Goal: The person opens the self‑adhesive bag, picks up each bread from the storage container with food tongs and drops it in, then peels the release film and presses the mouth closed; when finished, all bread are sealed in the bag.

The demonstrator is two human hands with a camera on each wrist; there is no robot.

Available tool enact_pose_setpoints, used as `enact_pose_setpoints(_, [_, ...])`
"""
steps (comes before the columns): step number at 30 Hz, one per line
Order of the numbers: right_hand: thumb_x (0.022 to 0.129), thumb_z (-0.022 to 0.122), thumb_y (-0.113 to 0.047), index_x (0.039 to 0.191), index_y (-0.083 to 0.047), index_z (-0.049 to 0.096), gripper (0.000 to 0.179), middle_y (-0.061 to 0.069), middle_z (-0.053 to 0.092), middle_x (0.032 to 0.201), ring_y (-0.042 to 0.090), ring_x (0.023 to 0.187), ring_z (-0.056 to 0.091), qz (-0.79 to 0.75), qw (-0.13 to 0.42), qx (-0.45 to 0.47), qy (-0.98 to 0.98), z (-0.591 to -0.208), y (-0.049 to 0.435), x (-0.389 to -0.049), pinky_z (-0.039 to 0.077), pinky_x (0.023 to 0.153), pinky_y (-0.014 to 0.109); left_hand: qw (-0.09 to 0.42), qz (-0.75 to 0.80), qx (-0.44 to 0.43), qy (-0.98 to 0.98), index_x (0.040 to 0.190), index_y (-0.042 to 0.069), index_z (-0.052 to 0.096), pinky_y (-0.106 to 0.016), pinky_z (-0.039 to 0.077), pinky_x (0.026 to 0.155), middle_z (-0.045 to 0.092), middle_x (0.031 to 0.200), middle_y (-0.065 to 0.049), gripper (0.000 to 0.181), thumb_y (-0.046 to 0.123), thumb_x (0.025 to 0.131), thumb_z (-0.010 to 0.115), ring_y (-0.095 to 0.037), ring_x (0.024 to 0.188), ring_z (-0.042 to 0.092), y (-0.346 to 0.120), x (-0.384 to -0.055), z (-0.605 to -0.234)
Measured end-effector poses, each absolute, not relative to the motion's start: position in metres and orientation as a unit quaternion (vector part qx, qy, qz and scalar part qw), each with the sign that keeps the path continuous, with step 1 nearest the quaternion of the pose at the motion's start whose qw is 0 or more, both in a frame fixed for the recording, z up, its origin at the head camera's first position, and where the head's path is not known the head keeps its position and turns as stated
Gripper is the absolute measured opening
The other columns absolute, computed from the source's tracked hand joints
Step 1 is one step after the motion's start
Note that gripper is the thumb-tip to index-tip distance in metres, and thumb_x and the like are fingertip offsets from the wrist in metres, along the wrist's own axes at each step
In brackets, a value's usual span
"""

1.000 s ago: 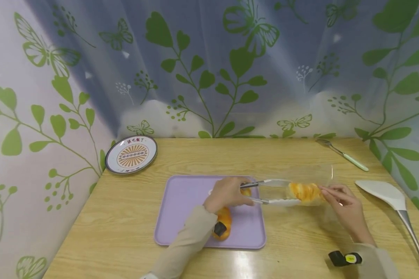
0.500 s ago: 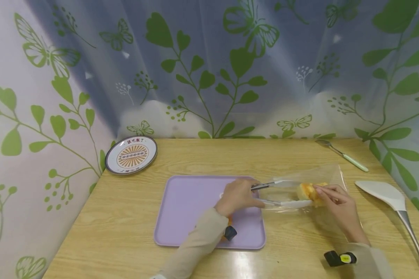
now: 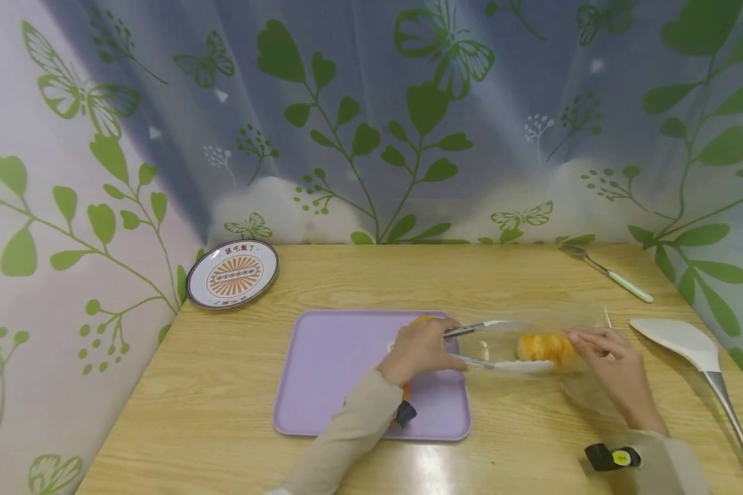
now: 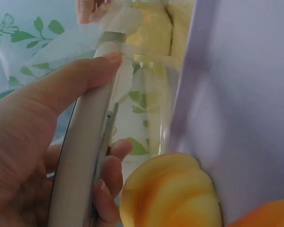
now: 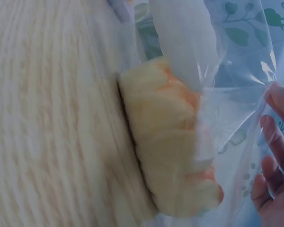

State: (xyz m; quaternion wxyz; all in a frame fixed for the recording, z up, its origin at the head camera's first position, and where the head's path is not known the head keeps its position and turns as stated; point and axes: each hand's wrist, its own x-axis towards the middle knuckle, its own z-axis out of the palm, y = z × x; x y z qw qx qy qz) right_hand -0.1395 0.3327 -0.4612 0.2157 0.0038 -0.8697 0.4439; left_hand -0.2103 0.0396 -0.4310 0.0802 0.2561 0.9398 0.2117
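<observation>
My left hand grips the metal handles of a pair of tongs above the right side of the lilac tray. The tongs' white tips reach into a clear plastic bag, spread apart on either side of a golden bread roll. In the right wrist view the ridged roll lies inside the bag, close over the wood. My right hand pinches the bag's film between thumb and finger at the roll's right end. Another bread roll sits on the tray below my left hand, mostly hidden from the head view.
A patterned plate stands at the table's back left. At the back right lies a fork-like utensil with a pale green handle. A white-headed serving spoon lies along the right edge. A printed curtain closes off the back.
My left hand and the tongs have shifted right, pushing further along the bag. My right hand went slightly left, then back right, still pinching the bag; the roll shifted a little within it.
</observation>
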Motion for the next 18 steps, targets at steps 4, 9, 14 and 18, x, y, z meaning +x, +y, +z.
enact_pose_setpoints(4, [0.095,0.064,-0.013,0.11,0.002,0.071,0.023,-0.033,0.056,0.096,-0.002,0.085,0.044,0.452,0.2,0.011,-0.869,-0.464,0.331,-0.139,0.036,0.071,0.013,0.082,0.2,0.256,0.942,0.131,0.02,0.062,-0.018,0.042,0.059,0.071,0.104,0.006,0.07,0.047,0.07,0.085,-0.004,0.073,0.051,0.04,-0.209,-0.43])
enact_pose_setpoints(9, [0.093,0.064,-0.008,0.109,0.003,0.071,0.02,-0.03,0.057,0.093,-0.002,0.083,0.045,0.458,0.206,0.026,-0.864,-0.468,0.33,-0.141,0.036,0.071,0.012,0.08,0.183,0.252,0.947,0.13,0.019,0.062,-0.023,0.044,0.06,0.069,0.1,0.006,0.074,0.046,0.065,0.088,-0.007,0.078,0.054,0.038,-0.205,-0.427])
enact_pose_setpoints(14, [0.092,0.064,-0.003,0.108,0.004,0.071,0.018,-0.032,0.057,0.094,-0.003,0.082,0.045,0.457,0.207,0.035,-0.864,-0.472,0.334,-0.143,0.036,0.07,0.011,0.07,0.168,0.257,0.949,0.122,0.02,0.067,-0.025,0.041,0.056,0.062,0.082,0.01,0.067,0.047,0.065,0.088,-0.007,0.073,0.052,0.036,-0.202,-0.426])
enact_pose_setpoints(18, [0.091,0.066,-0.004,0.106,0.003,0.072,0.017,-0.031,0.054,0.098,-0.005,0.09,0.043,0.441,0.205,0.032,-0.873,-0.472,0.333,-0.141,0.036,0.071,0.011,0.058,0.17,0.261,0.948,0.121,0.021,0.068,-0.024,0.039,0.055,0.059,0.079,0.011,0.063,0.047,0.067,0.087,-0.006,0.072,0.05,0.034,-0.201,-0.426])
